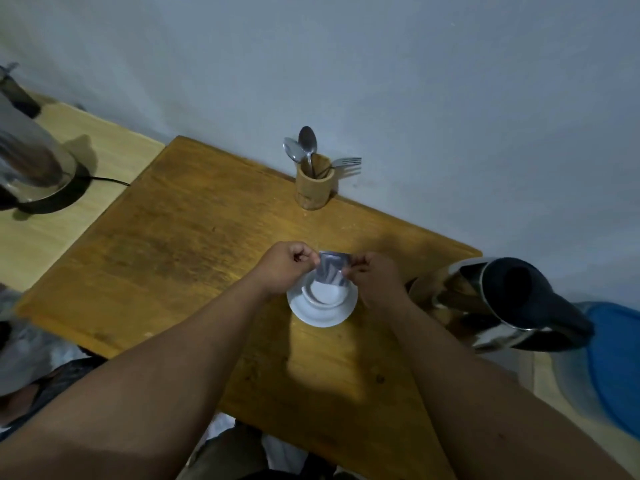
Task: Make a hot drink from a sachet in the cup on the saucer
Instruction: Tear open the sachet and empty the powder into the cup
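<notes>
A white cup stands on a white saucer in the middle of a brown wooden table. Directly above the cup I hold a small silvery sachet upright. My left hand pinches its upper left corner and my right hand pinches its right edge. The sachet's lower end hangs just over the cup's mouth. Whether the sachet is torn open cannot be told.
A steel kettle with a black lid and handle stands right of the saucer. A bamboo holder with spoons and a fork sits by the wall. Another kettle on a black base is on the left counter. A blue lid lies far right.
</notes>
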